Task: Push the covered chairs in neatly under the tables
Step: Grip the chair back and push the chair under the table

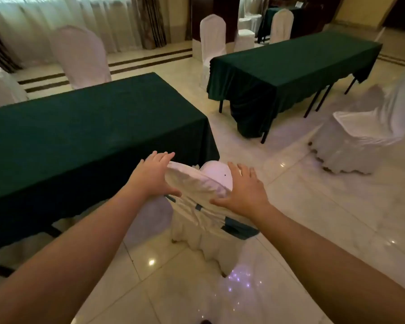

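A chair in a white cover [198,208] stands right below me at the near right corner of a long table with a dark green cloth [87,136]. Its seat [216,173] points toward the table's end. My left hand [151,177] rests against the left end of the backrest top, fingers spread. My right hand [243,189] lies on the right end of the backrest top, fingers also apart. Neither hand is closed around the cover. A second green-clothed table [290,66] stands farther right, with another white covered chair [360,134] pulled away from it.
More white covered chairs stand behind the near table [82,54] and at its far left [0,87], and others behind the far table [212,38] [281,24]. Glossy tiled floor [325,206] lies between the tables. Curtains [80,17] line the back wall.
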The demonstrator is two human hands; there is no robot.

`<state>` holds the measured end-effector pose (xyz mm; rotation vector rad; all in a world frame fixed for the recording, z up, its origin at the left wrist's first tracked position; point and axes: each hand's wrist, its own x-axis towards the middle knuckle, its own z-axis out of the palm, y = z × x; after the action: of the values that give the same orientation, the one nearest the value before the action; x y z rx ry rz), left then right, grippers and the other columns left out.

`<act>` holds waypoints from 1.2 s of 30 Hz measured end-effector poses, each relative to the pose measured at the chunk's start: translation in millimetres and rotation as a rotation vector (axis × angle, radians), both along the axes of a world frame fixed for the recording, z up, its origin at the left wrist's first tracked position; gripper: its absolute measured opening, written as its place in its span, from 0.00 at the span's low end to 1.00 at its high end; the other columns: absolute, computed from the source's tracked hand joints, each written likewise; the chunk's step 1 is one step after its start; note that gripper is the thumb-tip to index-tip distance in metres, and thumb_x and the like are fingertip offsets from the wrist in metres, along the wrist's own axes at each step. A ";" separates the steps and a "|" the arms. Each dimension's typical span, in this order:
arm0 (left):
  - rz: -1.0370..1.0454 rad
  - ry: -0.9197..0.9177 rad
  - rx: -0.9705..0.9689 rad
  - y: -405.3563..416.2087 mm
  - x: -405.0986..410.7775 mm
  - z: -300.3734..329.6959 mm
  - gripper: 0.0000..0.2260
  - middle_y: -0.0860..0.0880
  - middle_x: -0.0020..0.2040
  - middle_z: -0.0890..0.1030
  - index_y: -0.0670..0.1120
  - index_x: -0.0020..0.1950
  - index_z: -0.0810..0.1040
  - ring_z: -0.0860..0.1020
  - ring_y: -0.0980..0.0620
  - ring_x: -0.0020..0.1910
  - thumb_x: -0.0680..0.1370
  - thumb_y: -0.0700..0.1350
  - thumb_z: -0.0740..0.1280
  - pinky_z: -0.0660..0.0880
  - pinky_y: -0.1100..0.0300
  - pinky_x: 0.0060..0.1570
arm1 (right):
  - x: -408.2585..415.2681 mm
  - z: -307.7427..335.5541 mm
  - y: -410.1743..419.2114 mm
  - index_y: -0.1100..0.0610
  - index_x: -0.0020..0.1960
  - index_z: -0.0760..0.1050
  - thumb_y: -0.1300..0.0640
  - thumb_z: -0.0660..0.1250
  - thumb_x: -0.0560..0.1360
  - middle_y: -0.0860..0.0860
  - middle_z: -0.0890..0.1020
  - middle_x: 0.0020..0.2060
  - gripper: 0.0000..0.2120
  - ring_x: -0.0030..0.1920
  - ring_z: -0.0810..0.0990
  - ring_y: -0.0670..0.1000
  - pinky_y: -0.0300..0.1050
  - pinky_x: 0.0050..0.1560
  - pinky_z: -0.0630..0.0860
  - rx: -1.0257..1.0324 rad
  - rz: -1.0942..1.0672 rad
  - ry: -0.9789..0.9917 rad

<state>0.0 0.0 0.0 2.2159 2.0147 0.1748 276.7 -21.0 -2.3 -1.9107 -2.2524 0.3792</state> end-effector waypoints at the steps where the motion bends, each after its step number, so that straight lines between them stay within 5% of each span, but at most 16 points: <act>1: -0.012 -0.001 -0.015 4.9 -0.8 -3.4 0.56 0.51 0.79 0.60 0.54 0.80 0.55 0.53 0.48 0.78 0.58 0.70 0.77 0.56 0.40 0.74 | -0.8 -3.2 0.7 0.46 0.80 0.46 0.24 0.70 0.63 0.52 0.55 0.79 0.57 0.77 0.53 0.60 0.64 0.72 0.61 -0.020 -0.007 0.013; 4: -0.011 -0.045 -0.012 19.5 -11.0 -22.8 0.53 0.52 0.74 0.67 0.55 0.77 0.61 0.63 0.49 0.74 0.57 0.66 0.79 0.63 0.43 0.70 | -5.4 -21.6 0.5 0.48 0.80 0.50 0.26 0.70 0.64 0.53 0.59 0.78 0.55 0.75 0.57 0.59 0.62 0.70 0.65 -0.066 -0.039 0.042; 7: -0.052 -0.112 0.039 35.5 -18.7 -46.5 0.43 0.56 0.65 0.72 0.58 0.70 0.68 0.72 0.51 0.62 0.58 0.59 0.81 0.71 0.53 0.55 | -14.7 -40.5 -4.9 0.51 0.74 0.60 0.30 0.71 0.67 0.54 0.69 0.68 0.44 0.63 0.71 0.58 0.57 0.58 0.75 -0.073 -0.082 0.052; 11: -0.118 -0.070 -0.003 63.4 -21.0 -56.0 0.31 0.59 0.52 0.73 0.61 0.58 0.72 0.72 0.54 0.50 0.60 0.56 0.81 0.71 0.54 0.47 | -24.2 -56.7 -10.3 0.53 0.57 0.66 0.42 0.72 0.73 0.53 0.76 0.51 0.23 0.48 0.77 0.58 0.53 0.45 0.75 -0.025 -0.170 0.044; 17: -0.195 0.126 -0.012 88.9 -20.6 -61.1 0.16 0.58 0.35 0.71 0.57 0.42 0.73 0.72 0.54 0.35 0.62 0.61 0.74 0.67 0.58 0.35 | -30.4 -60.6 -4.0 0.54 0.57 0.67 0.50 0.72 0.74 0.53 0.77 0.46 0.19 0.42 0.77 0.57 0.50 0.37 0.72 -0.023 -0.277 -0.035; 22: -0.261 0.142 -0.021 94.5 -24.4 -58.6 0.14 0.59 0.34 0.71 0.56 0.39 0.74 0.72 0.54 0.34 0.63 0.60 0.76 0.68 0.57 0.36 | -27.3 -56.8 4.2 0.49 0.49 0.65 0.48 0.71 0.73 0.48 0.74 0.38 0.15 0.35 0.72 0.53 0.46 0.31 0.66 -0.037 -0.229 -0.092; 27: -0.277 0.096 -0.021 82.9 -28.6 -52.9 0.13 0.56 0.36 0.75 0.56 0.39 0.74 0.75 0.52 0.37 0.66 0.57 0.76 0.74 0.55 0.40 | -24.3 -53.3 4.9 0.46 0.50 0.65 0.45 0.70 0.74 0.48 0.76 0.40 0.15 0.34 0.70 0.52 0.42 0.27 0.57 -0.004 -0.124 -0.194; 31: -0.241 0.074 0.018 61.5 -40.3 -50.8 0.12 0.54 0.38 0.77 0.55 0.42 0.76 0.75 0.51 0.38 0.68 0.58 0.75 0.77 0.53 0.43 | -24.0 -46.6 7.1 0.47 0.53 0.69 0.45 0.70 0.73 0.48 0.78 0.43 0.14 0.35 0.71 0.53 0.44 0.29 0.61 0.030 -0.035 -0.239; 36: -0.156 0.021 0.043 31.3 -65.0 -51.1 0.14 0.53 0.40 0.79 0.52 0.45 0.79 0.77 0.50 0.39 0.69 0.59 0.75 0.77 0.52 0.43 | -38.2 -30.0 15.1 0.47 0.44 0.66 0.47 0.69 0.72 0.46 0.75 0.36 0.12 0.33 0.72 0.53 0.45 0.30 0.64 0.095 0.108 -0.292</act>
<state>-65.0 31.3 -51.1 2.3981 1.8543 0.1798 238.5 -5.9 -32.3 -1.9067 -2.5099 0.0032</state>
